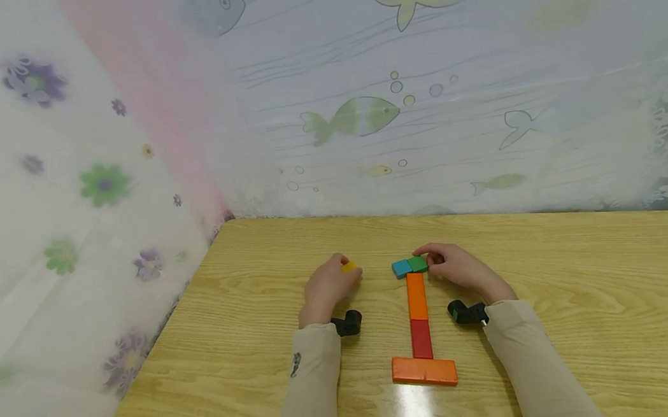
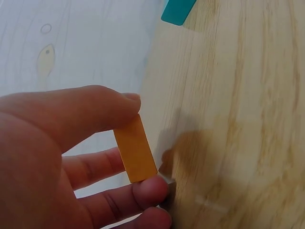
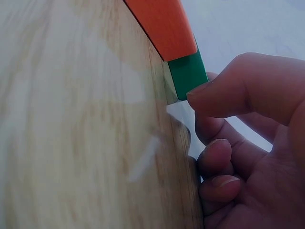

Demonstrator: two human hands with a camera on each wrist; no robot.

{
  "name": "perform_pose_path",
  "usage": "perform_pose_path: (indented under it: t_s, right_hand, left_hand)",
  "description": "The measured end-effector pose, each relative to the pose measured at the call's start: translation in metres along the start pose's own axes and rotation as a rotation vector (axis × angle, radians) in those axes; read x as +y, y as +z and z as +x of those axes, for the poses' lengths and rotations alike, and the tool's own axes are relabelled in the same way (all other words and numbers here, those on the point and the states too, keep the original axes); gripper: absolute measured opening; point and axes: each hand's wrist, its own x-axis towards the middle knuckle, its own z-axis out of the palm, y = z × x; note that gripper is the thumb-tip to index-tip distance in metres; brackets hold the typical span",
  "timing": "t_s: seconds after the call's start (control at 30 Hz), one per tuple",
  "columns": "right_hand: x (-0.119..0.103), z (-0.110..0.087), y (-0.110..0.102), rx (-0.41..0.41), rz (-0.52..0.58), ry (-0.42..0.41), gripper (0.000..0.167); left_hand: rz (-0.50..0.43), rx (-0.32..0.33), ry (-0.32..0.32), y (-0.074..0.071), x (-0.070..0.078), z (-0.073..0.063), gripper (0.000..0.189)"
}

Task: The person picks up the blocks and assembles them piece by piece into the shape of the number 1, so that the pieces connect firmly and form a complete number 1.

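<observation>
My left hand (image 1: 329, 288) pinches a small yellow block (image 2: 136, 150) between thumb and fingers, left of the laid-out blocks. My right hand (image 1: 461, 268) grips a green block (image 1: 418, 264) at its right end, with the thumb (image 3: 209, 95) on its near corner and the index finger along its far side. A blue block (image 1: 401, 269) touches the green one on the left. Below them run a long orange block (image 1: 416, 296) and a red block (image 1: 421, 339) in a line. Another orange block (image 1: 424, 371) lies crosswise at the near end.
The blocks lie flat on a wood-grain table (image 1: 233, 342). A curtain with printed fish (image 1: 363, 116) hangs behind its far edge, and a flowered curtain (image 1: 103, 184) stands at the left. Each wrist wears a black camera (image 1: 349, 323).
</observation>
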Motion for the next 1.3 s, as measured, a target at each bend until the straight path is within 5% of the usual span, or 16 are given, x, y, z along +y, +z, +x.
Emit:
perform_pose_path:
  t_s: [1.3]
  right_hand:
    - [0.000,0.001,0.000,0.002,-0.015,0.010,0.038]
  left_hand:
    - [-0.001,-0.046,0.119,0.010,0.014,0.000,0.042]
